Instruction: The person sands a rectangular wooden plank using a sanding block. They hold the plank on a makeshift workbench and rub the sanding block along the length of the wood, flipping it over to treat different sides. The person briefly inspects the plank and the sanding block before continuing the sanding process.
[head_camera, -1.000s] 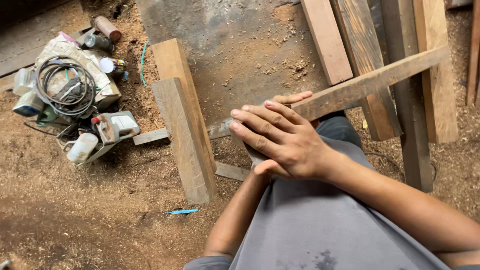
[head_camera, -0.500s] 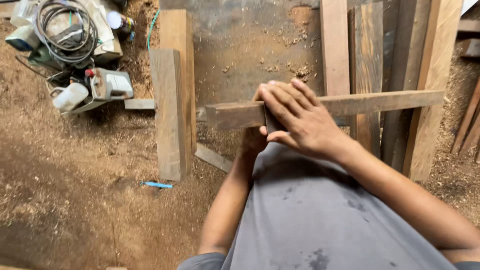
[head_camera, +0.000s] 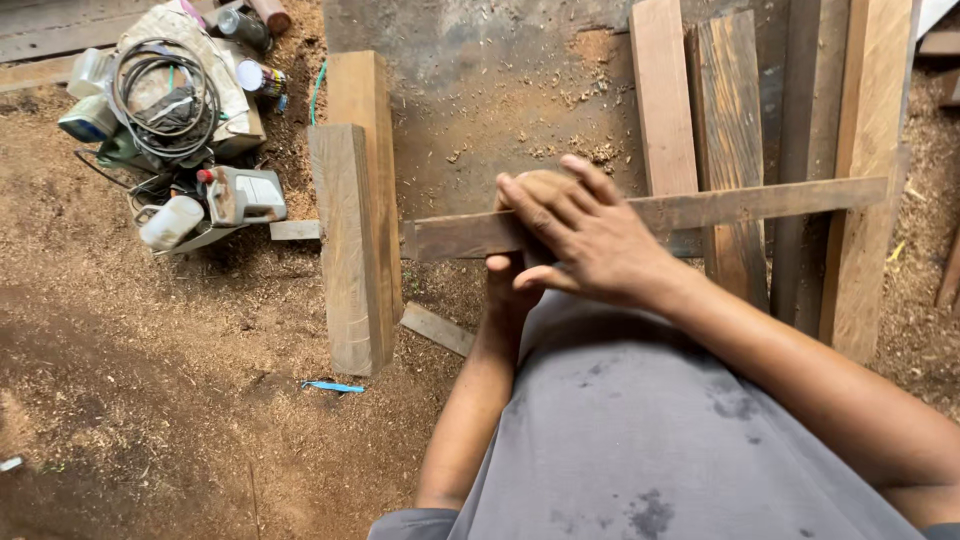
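Can't really see the left hand (head_camera: 510, 285), it's tucked under the right hand (head_camera: 590, 235) and only a thumb and a bit of wrist poke out, so no telling how it grips the long slat (head_camera: 700, 212). The middle of that slat is covered by the right hand too. The upright planks (head_camera: 730, 120) all run off the top edge, and the pale one at far right (head_camera: 875, 150) gets clipped up there as well. The tool pile (head_camera: 170, 110) with its coiled cable is cut at the top-left corner, and the small cans are too tiny to make out. The blue scrap (head_camera: 335, 386) on the sawdust, no idea what it is.
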